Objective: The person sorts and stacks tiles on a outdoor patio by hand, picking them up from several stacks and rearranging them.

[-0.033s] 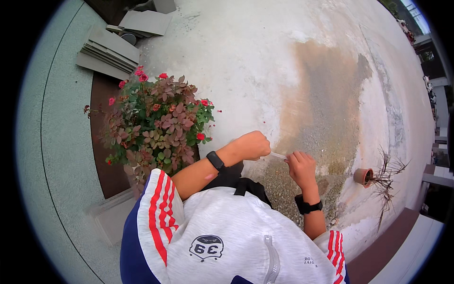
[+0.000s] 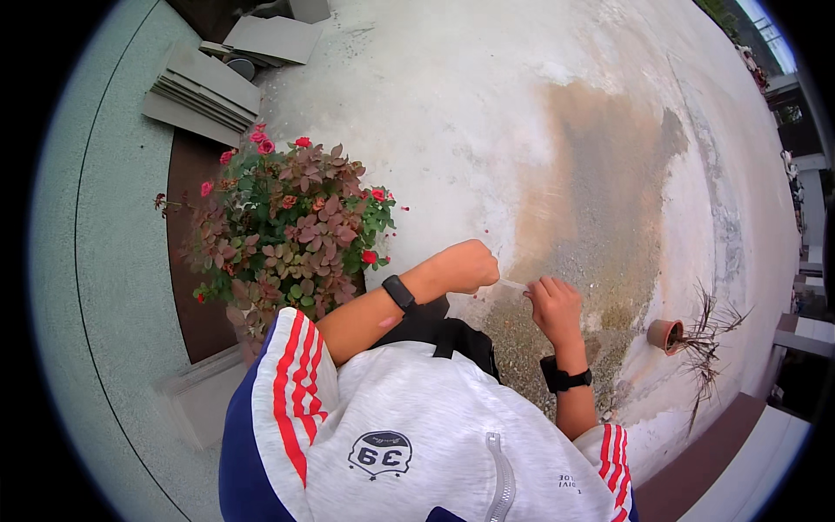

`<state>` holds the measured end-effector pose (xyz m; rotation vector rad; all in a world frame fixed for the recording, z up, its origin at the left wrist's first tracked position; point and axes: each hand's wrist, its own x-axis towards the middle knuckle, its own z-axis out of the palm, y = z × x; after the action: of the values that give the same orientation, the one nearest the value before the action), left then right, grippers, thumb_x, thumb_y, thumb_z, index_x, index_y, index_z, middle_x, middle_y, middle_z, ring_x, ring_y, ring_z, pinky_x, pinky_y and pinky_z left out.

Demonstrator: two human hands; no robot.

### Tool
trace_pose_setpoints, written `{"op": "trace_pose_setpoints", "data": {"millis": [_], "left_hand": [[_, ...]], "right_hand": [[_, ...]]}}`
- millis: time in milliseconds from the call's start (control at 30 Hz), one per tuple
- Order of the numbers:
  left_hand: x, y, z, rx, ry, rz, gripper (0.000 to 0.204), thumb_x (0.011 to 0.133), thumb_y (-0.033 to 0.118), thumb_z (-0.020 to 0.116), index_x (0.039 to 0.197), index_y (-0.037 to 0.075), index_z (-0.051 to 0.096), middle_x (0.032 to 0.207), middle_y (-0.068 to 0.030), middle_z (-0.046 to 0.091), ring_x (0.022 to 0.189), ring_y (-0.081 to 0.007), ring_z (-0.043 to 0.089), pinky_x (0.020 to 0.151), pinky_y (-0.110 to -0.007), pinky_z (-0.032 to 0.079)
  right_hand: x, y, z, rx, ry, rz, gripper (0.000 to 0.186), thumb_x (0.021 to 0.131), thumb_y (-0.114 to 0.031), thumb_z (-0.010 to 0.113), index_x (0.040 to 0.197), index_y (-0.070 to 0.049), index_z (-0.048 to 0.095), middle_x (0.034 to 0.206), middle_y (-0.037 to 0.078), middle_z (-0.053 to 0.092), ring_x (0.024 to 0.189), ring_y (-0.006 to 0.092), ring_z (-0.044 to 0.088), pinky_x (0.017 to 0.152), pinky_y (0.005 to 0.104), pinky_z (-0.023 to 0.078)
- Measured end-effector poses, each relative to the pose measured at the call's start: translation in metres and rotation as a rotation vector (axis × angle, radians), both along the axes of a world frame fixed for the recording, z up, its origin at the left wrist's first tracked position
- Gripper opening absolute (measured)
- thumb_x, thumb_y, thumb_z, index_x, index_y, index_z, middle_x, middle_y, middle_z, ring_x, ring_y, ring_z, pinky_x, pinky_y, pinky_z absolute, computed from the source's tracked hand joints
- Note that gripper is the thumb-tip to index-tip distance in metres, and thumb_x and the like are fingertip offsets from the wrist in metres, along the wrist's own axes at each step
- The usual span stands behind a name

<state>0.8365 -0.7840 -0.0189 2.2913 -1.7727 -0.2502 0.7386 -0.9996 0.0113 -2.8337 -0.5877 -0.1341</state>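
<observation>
Between my two hands stretches a short, thin, whitish strip (image 2: 513,284), partly see-through; I cannot make out its kind. My left hand (image 2: 471,266) is closed in a fist at one end of it, with the back of the hand facing up. At the other end, the fingertips of my right hand (image 2: 555,306) pinch the strip. The ends inside the fingers are hidden. A dark band sits on each wrist. Left of my left forearm stands a bushy rose plant (image 2: 296,230) with red blooms and reddish-green leaves.
Stacked grey slabs (image 2: 209,83) lean by the wall at the upper left. A potted plant (image 2: 666,336) with thin, dry leaves lies tipped on the right. The pale concrete ground (image 2: 435,113) has a brown, gravelly stain (image 2: 600,191).
The view has shifted very slightly, so the surroundings sit a little lower. Both hands keep nearly the same pose, with the strip still between them.
</observation>
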Motion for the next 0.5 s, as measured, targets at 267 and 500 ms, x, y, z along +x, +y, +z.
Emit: {"op": "trace_pose_setpoints", "data": {"millis": [267, 500], "left_hand": [[0.203, 0.021, 0.033, 0.081, 0.034, 0.217, 0.005, 0.063, 0.008, 0.064, 0.059, 0.006, 0.064, 0.065, -0.011, 0.063, 0.064, -0.0303, 0.064, 0.057, -0.04, 0.05], [0.352, 0.074, 0.035, 0.1, -0.047, 0.527, 0.005, 0.062, 0.008, 0.064, 0.058, 0.005, 0.063, 0.063, -0.0115, 0.062, 0.064, -0.0304, 0.064, 0.056, -0.04, 0.05]], "right_hand": [[0.237, 0.007, 0.012, 0.056, -0.058, 0.164, 0.012, 0.076, -0.016, 0.069, 0.082, -0.01, 0.06, 0.072, 0.002, 0.052, 0.068, 0.0211, 0.056, 0.056, 0.0354, 0.041], [0.458, 0.05, 0.0, 0.156, -0.091, 0.46, 0.012, 0.075, -0.015, 0.07, 0.079, -0.011, 0.06, 0.07, 0.001, 0.051, 0.064, 0.0198, 0.055, 0.054, 0.0343, 0.041]]}}
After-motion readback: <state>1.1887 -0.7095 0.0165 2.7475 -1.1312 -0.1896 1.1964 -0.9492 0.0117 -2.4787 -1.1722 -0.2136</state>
